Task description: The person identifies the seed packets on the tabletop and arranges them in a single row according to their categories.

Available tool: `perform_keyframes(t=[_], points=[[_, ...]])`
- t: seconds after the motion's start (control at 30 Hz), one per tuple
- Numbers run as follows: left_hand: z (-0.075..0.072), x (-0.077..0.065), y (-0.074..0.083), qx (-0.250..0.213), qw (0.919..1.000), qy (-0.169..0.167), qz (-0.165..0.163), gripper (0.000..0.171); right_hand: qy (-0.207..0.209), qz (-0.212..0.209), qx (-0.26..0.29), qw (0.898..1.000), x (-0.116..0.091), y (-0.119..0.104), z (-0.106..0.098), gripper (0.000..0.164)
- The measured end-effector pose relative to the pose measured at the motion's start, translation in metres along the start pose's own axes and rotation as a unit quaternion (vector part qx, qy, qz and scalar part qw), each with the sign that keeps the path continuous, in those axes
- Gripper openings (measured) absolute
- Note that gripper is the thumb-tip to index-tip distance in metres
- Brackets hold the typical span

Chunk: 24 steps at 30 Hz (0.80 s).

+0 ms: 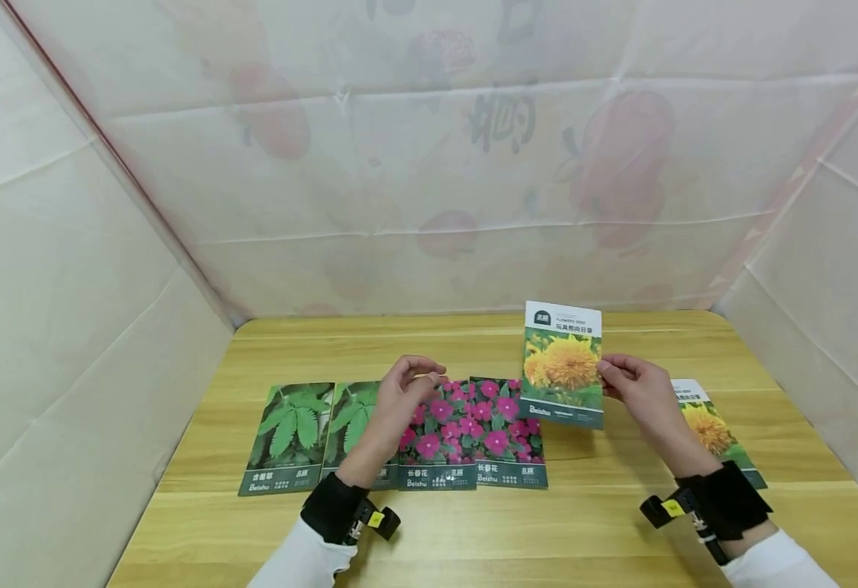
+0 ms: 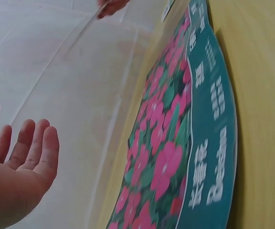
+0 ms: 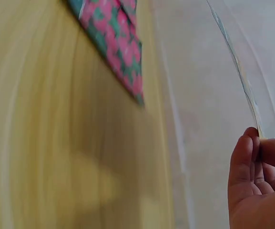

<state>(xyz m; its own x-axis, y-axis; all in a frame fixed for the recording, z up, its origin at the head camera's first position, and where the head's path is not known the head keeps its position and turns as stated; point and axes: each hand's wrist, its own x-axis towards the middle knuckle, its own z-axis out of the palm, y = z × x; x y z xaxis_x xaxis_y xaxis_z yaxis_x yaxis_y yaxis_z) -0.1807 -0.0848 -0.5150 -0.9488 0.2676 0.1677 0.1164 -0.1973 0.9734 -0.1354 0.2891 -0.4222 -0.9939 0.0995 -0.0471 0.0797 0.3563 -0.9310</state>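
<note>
My right hand [image 1: 642,392] pinches the right edge of a seed packet [image 1: 563,363] with yellow sunflowers, raised above the table. In the right wrist view that packet [image 3: 242,76] shows nearly edge-on between thumb and fingers. My left hand [image 1: 403,396] hovers over the packets with relaxed fingers and nothing in them; the left wrist view shows its fingers [image 2: 35,145] apart from the packets. Beneath and beside it lie two pink-flower packets [image 1: 440,441] [image 1: 506,441] side by side. Two green-leaf packets [image 1: 292,437] [image 1: 348,416] lie left of them, one partly hidden by the left forearm.
A second sunflower packet [image 1: 716,433] lies at the right, partly covered by the right forearm. The wooden table [image 1: 473,539] is bounded by a pale fabric wall [image 1: 370,188] behind and fabric sides left and right. Both wrists wear black straps with small cameras.
</note>
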Motion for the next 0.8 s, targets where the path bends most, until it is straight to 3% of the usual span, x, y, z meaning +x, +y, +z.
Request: perform_keyframes(t=[0.17, 0.37, 0.57, 0.8], points=[[-0.012, -0.003, 0.006, 0.003, 0.9999, 0.012, 0.003, 0.044, 0.011, 0.003, -0.037, 0.999, -0.005, 0.023, -0.016, 0.055], [-0.024, -0.004, 0.006, 0.001, 0.9997, 0.025, -0.007, 0.039, -0.025, 0.018, -0.090, 0.995, -0.011, 0.033, -0.026, 0.053], [-0.035, -0.008, 0.004, 0.032, 0.9991, 0.029, -0.002, 0.036, -0.051, 0.028, -0.137, 0.989, -0.013, 0.040, -0.027, 0.043], [-0.038, -0.011, 0.008, 0.024, 0.9990, 0.035, -0.015, 0.036, -0.060, 0.024, -0.164, 0.984, -0.017, 0.049, -0.024, 0.038]])
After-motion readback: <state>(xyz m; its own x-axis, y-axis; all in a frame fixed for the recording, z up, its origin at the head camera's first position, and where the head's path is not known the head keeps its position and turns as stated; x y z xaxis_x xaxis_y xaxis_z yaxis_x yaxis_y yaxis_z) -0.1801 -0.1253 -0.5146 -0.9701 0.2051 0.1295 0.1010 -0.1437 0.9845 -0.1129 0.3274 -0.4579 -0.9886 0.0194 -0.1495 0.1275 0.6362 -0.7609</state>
